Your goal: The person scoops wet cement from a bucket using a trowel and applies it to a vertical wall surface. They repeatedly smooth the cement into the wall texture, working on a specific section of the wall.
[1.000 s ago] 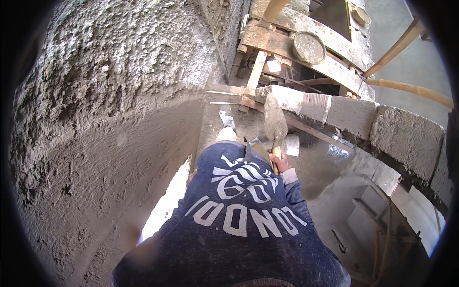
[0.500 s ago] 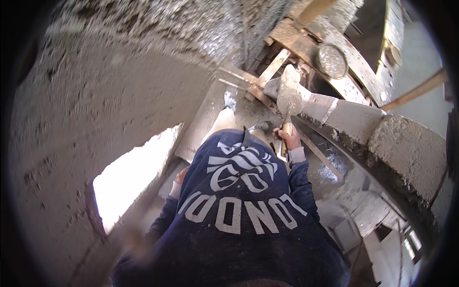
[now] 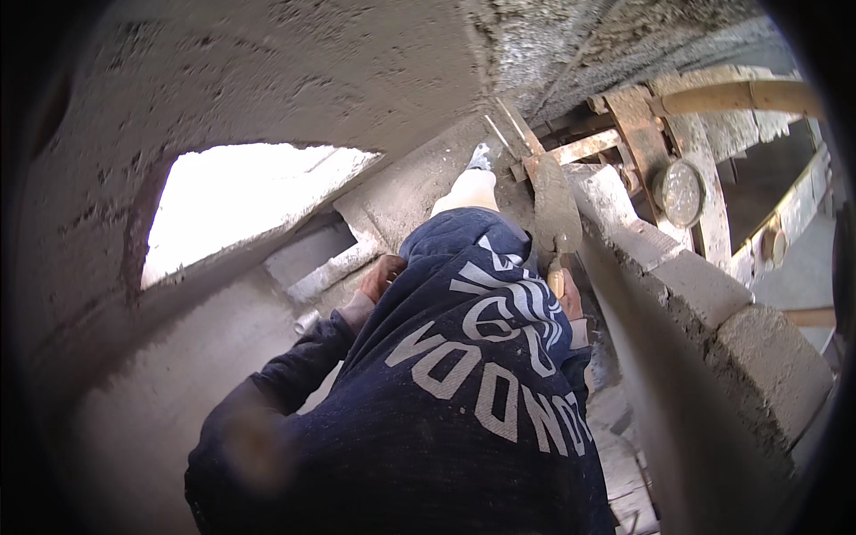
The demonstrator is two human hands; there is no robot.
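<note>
My right hand (image 3: 569,301) grips the wooden handle of a mortar-caked trowel (image 3: 555,207), whose blade points up and away from me beside the block wall (image 3: 713,303). My left hand (image 3: 380,273) sits low at my left side, half hidden behind my dark blue hooded top (image 3: 464,392) with white lettering; its fingers cannot be made out. One light trouser leg and shoe (image 3: 470,183) show below on a grey ledge.
A rough grey plastered wall (image 3: 267,71) fills the left and top, with a bright opening (image 3: 241,201) in it. Wooden scaffold planks (image 3: 624,134) and a round metal pan (image 3: 681,192) lie at the upper right. Rubble lies below at the right.
The view has swung, so the bright opening has grown and risen to the left. The trowel stays in my right hand, blade still upward. My left hand has come into sight.
</note>
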